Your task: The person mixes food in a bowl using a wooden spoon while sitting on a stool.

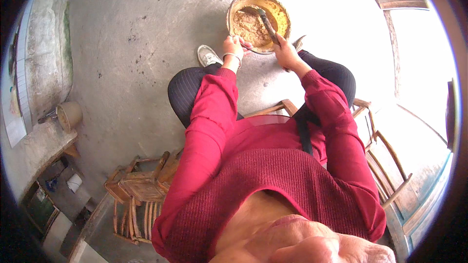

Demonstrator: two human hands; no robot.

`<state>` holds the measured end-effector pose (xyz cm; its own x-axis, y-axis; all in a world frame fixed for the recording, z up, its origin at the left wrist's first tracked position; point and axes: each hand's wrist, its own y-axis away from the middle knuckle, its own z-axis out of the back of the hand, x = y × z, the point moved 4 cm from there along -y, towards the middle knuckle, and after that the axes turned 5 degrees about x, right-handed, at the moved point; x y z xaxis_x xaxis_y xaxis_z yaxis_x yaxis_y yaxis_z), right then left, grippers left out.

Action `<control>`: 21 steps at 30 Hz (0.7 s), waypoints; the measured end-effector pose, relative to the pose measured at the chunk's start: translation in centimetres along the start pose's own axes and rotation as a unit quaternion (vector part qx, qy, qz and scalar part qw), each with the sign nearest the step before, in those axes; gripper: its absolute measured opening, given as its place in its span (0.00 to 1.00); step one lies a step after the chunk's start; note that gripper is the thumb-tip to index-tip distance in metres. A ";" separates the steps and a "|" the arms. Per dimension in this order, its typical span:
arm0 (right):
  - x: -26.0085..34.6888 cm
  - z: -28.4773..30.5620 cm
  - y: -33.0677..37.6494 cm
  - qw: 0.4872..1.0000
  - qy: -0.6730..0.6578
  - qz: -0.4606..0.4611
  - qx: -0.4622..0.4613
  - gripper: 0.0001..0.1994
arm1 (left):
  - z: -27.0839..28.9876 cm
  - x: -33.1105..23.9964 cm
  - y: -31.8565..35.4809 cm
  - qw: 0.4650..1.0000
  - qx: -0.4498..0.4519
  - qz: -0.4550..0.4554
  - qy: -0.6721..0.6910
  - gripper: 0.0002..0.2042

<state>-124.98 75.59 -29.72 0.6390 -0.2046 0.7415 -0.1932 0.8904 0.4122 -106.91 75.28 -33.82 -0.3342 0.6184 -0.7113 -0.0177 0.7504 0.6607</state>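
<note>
A round bucket point(283, 13), yellow inside, stands on the floor in front of me with a thick, lumpy tan mix point(249, 28) in it. At its near left edge my left hand point(234, 46) is closed around the bucket's thin curved handle point(256, 51). My right hand point(286, 54) grips a dark-handled tool point(267, 25) that slants over the near right rim into the bucket. The tool's working end lies at the mix, and its exact kind cannot be made out.
I sit with my knees apart around the near side of the bucket, a pale shoe point(208, 56) close to its left. Wooden chairs point(146, 185) stand behind me on the left, another chair point(390, 165) on the right. A small tan bucket point(69, 115) tilts by the left-hand ledge.
</note>
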 end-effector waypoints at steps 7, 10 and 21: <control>1.1 -3.4 -4.1 0.950 0.281 0.015 0.133 0.30 | 0.5 0.0 0.3 1.000 0.000 0.002 -0.007 0.10; 1.0 -2.4 -2.9 0.896 0.402 0.098 0.162 0.31 | 0.3 -0.3 0.5 1.000 0.007 0.000 -0.018 0.10; 7.0 8.8 1.6 0.788 0.558 0.156 0.207 0.27 | 0.3 0.2 -0.2 1.000 0.015 0.009 -0.016 0.12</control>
<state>-127.39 71.99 -19.21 0.7250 0.6887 0.0086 -0.5487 0.5700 0.6116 -106.71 75.32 -34.20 -0.3030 0.6381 -0.7078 0.0157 0.7460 0.6658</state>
